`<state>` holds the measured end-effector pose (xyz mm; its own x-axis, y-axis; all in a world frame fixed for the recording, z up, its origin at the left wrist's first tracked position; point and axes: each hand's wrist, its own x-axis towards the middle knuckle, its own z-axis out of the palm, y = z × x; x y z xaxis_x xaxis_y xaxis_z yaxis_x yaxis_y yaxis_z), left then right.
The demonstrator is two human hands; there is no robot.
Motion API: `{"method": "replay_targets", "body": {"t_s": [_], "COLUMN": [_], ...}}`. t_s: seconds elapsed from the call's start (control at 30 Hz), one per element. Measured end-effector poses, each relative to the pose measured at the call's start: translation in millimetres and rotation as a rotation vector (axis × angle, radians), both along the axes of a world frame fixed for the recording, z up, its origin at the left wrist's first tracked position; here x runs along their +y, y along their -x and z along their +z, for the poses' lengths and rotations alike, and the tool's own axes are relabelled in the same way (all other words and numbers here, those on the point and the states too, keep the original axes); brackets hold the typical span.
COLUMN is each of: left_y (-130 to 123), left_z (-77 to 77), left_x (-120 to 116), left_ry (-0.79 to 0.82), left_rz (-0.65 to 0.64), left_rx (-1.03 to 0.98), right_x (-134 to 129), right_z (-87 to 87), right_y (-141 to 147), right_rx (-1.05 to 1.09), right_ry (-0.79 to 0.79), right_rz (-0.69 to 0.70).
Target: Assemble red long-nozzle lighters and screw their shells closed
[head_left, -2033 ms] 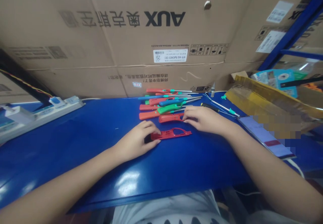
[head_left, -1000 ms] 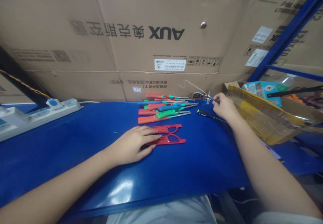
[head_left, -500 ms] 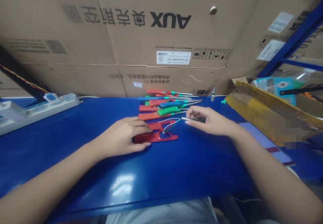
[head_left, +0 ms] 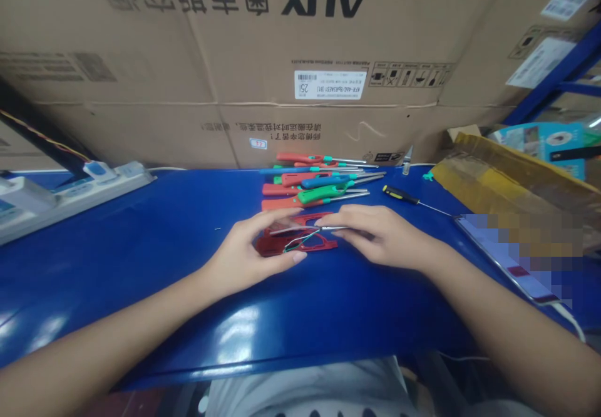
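Observation:
Two red handle halves of a long-nose lighter lie side by side on the blue table, partly covered by my left hand. That hand is open, thumb and forefinger stretched apart around them. A blurred, translucent piece shows between its fingers; I cannot tell whether they touch it. Above the halves, my right hand pinches a thin metal lighter tube. White and green wires run from the tube's left end down to the nearer half. Just behind lies a pile of assembled lighters in red, green and blue.
A yellow-and-black screwdriver lies right of the pile, near a phone with a cable. A small pointed bottle stands by the cardboard wall. A taped box is at right, a power strip at left.
My right hand has moved left with the metal tube, over the red halves. My left fingers have lifted and spread. The screwdriver now shows, and the view has shifted slightly.

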<state>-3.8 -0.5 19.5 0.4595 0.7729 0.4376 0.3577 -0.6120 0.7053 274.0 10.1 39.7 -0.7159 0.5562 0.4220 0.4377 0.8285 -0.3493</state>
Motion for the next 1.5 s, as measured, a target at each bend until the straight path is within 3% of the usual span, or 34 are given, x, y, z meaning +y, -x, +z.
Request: {"method": "replay_targets", "body": {"t_s": [0.27,0.47,1.07,1.37,1.5], "left_y": [-12,-11,-9,-11,-9], "left_z": [4.4,7.5,8.6,6.5,1.5], "left_x": [-16,-19,-23,-19,-15], "left_ry": [-0.226,-0.276,-0.238,-0.176,-0.012], "left_rz": [0.032,-0.001,-0.004,0.039,0.048], "left_rx": [-0.07,-0.086,-0.008,0.04,0.081], "right_x": [-14,-17,-19,-14,-7], "right_z": [-9.4,-12.5,-11.7,-2.4,2.5], "right_y": [17,22,18,17,6], "right_rx": [-0.012,0.041,-0.062,-0.139,-0.098], "right_ry": [-0.134,-0.268,-0.537,-0.44,-0.385], "right_rz": [-0.06,-0.041,0.028,-0.022,-0.087]}}
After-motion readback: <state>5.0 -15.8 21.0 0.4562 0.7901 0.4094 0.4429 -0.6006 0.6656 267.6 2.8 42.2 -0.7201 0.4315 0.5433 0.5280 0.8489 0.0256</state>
